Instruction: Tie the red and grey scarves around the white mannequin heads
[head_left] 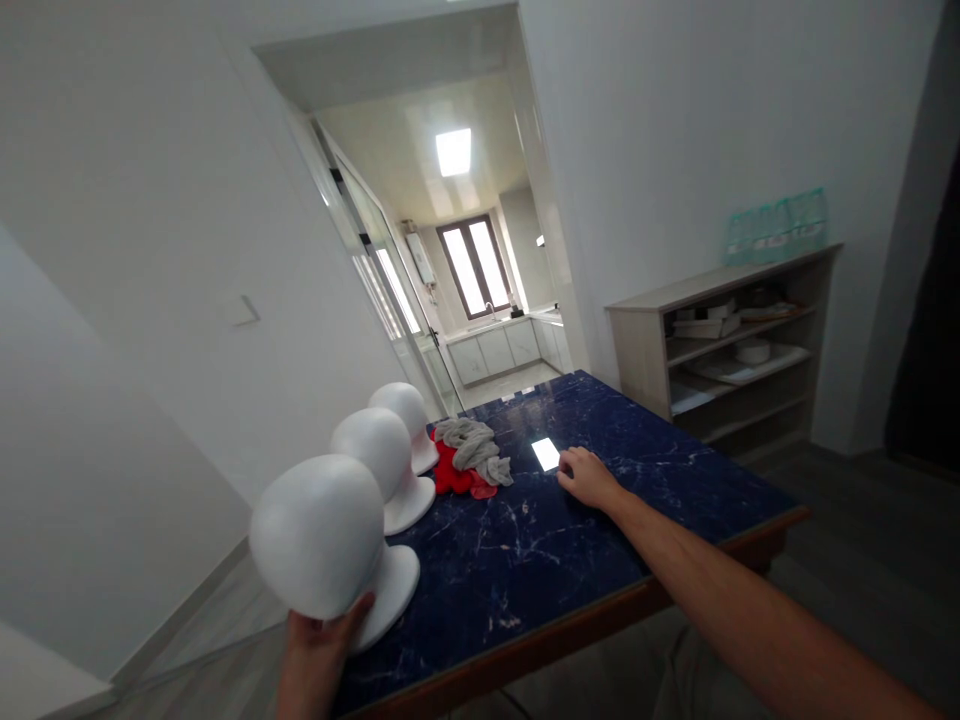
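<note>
My left hand (319, 650) is closed around the neck of the nearest white foam mannequin head (319, 535), thumb on its near right side; its other fingers are partly hidden. This head stands on a round base at the left edge of a blue marbled table (517, 580). Behind it in a row are a second foam head (373, 450) and a third foam head (401, 408). My right hand (589, 477) rests on the tabletop, fingers curled together, with nothing visible in them. Left of it lies a heap of grey cloth (472, 440) and red cloth (452, 472).
A bright patch beside my right hand looks like the ceiling lamp's reflection. To the right stands an open shelf unit (637, 345) with boxes and papers inside and several bottles (776, 228) on top. Beyond the table, a doorway leads to a kitchen; a wall runs along the left.
</note>
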